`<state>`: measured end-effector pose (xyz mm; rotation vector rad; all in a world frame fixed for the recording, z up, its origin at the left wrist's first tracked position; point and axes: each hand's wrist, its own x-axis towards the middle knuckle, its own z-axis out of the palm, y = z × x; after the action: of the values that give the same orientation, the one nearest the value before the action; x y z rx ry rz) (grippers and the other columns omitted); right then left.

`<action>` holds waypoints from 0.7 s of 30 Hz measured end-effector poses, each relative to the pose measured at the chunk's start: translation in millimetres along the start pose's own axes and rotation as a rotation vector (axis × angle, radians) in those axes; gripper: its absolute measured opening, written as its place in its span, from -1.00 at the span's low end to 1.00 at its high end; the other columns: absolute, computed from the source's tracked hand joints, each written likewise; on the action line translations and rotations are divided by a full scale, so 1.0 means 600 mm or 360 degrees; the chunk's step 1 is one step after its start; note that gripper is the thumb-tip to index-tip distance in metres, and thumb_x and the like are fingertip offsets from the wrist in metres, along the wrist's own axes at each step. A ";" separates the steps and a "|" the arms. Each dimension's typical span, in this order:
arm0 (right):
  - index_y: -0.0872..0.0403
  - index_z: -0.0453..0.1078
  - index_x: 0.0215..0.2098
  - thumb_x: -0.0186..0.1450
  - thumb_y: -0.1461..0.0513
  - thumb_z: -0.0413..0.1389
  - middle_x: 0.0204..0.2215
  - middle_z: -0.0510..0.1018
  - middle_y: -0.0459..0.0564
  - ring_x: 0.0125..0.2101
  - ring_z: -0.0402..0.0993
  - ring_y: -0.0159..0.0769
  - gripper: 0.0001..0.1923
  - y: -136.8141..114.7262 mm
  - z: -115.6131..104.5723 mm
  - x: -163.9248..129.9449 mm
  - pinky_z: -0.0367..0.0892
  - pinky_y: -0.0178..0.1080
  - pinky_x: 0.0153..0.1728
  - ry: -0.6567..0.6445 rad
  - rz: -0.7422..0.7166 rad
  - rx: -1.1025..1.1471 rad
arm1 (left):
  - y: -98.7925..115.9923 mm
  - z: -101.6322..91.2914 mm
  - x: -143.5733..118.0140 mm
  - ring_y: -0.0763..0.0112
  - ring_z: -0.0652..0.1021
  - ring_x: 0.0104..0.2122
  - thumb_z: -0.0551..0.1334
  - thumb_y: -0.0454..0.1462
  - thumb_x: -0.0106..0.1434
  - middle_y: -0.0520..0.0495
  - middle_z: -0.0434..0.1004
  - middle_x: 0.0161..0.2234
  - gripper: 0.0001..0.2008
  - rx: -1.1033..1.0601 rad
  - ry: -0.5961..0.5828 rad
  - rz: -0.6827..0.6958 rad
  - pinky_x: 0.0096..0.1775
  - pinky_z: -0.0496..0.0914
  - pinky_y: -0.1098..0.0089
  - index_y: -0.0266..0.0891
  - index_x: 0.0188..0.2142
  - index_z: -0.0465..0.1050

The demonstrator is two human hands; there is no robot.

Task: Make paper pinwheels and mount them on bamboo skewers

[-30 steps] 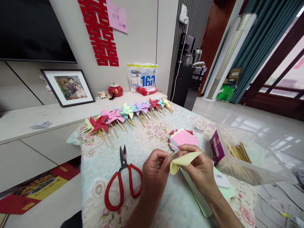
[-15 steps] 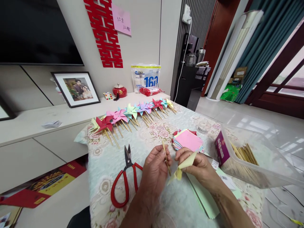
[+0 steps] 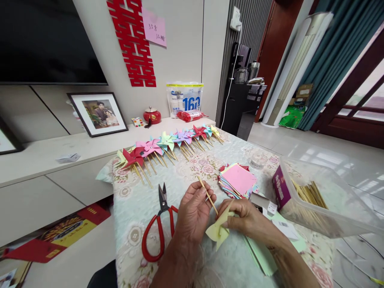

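head | left hand pinches stick, now tilted | right hand grips yellow paper, seemingly lower

We cannot see the stick's lower end, hidden behind the yellow paper; the pink note's writing is too small to read.

Pale yellow paper, red-handled scissors, floral tablecloth, pink paper stack
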<state>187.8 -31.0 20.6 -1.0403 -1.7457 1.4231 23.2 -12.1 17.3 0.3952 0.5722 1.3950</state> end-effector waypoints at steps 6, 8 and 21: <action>0.13 0.55 -0.37 0.19 0.19 0.28 -0.44 0.57 -0.07 -0.40 0.44 -0.31 -0.86 0.007 -0.013 0.001 0.28 -0.28 -0.31 0.0198 0.0097 0.0164 | -0.005 -0.018 -0.003 0.12 0.37 0.18 0.17 -0.35 0.28 -0.21 0.19 0.29 -0.52 0.1402 0.0038 0.1015 0.09 0.33 0.08 -0.07 0.19 0.31; 0.12 0.55 -0.38 0.17 0.18 0.30 -0.46 0.57 -0.09 -0.42 0.42 -0.32 -0.85 0.007 -0.015 0.000 0.28 -0.28 -0.32 0.0210 0.0109 0.0238 | -0.006 -0.023 -0.003 0.04 0.23 0.29 0.10 -0.38 0.32 -0.22 0.11 0.33 -0.60 0.1974 -0.0235 0.1434 0.17 0.22 -0.04 -0.07 0.11 0.42; 0.06 0.59 -0.41 0.10 0.15 0.39 -0.32 0.60 -0.04 -0.27 0.48 -0.28 -0.84 -0.002 -0.033 -0.008 0.35 -0.25 -0.22 0.0221 -0.0183 0.0488 | 0.008 -0.027 0.003 0.02 0.50 0.01 0.20 -0.39 0.29 -0.20 0.59 -0.17 -0.83 0.2477 -0.0179 0.1822 0.00 0.36 0.00 -0.21 -0.29 0.59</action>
<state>206.6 -26.1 25.9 -0.8386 -1.4117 1.4536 9.9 -10.9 6.9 2.2998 1.3962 1.6550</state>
